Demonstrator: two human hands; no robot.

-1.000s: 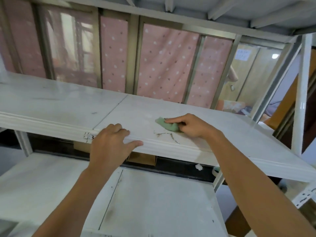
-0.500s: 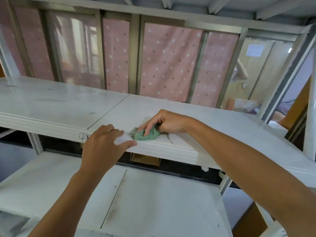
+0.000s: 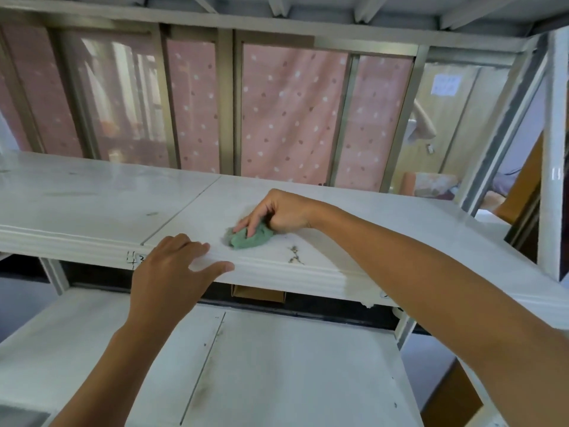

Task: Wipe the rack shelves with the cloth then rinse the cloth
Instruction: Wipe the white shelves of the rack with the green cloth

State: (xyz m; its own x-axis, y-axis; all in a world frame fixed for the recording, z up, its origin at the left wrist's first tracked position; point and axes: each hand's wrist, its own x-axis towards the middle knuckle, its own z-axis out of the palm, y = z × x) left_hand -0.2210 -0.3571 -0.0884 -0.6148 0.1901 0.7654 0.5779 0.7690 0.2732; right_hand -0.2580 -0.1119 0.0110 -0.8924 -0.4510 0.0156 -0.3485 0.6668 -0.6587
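A small green cloth (image 3: 248,238) lies bunched on the white middle shelf (image 3: 92,198) of the rack. My right hand (image 3: 278,212) presses down on the cloth, fingers curled over its far side. A dark cracked stain (image 3: 294,254) marks the shelf just right of the cloth, near the front lip. My left hand (image 3: 172,266) rests flat on the shelf's front edge, left of the cloth, fingers spread and holding nothing.
A lower white shelf (image 3: 277,365) with dirty seams runs beneath my arms. A cardboard box (image 3: 257,293) shows under the middle shelf. A white rack post (image 3: 554,180) stands at the right. Pink dotted curtains (image 3: 286,112) hang behind window frames.
My right hand slid the cloth left across the stain, then slightly back from the front edge. My left hand stayed on the shelf's lip.
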